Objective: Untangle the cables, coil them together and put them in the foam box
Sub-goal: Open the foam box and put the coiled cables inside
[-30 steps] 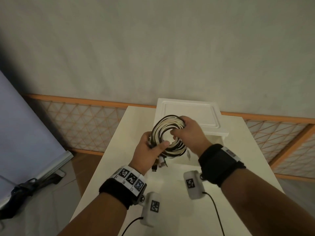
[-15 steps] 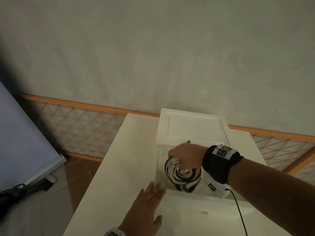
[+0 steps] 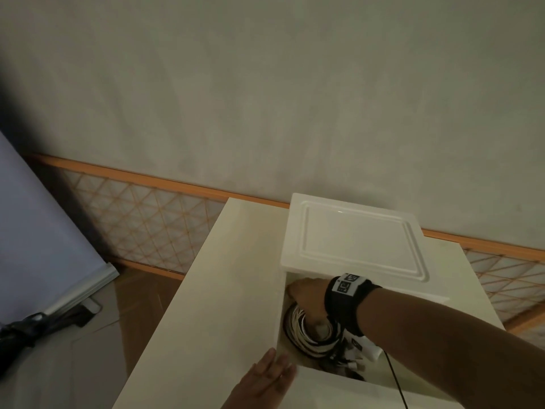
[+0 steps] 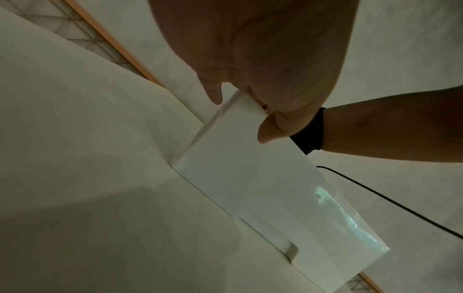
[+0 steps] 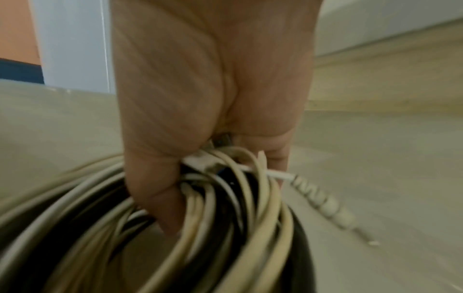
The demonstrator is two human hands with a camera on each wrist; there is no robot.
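White foam formed the open box that stood on the pale counter, its lid resting across the far half of the opening, at twelve o'clock from the person. The right hand was sunk inside the box, fingers curled round a coil of cables made of cream, white and black strands. The wrist view showed those fingers hooked through the loops, with a ribbed white plug end trailing free toward four o'clock of the grip. The coil sat low in the box, near its left wall; whether it touched the floor of the box could not be told. A black wrist strap with printed markers circled the right forearm, and a thin black wire ran from it toward six o'clock. The left hand lay at the box's near left corner, at seven o'clock from the coil, fingers straight and close together. From the left wrist camera, the fingers and thumb rested on either side of that corner's rim. An orange-framed lattice panel lined the base of the grey wall behind the counter
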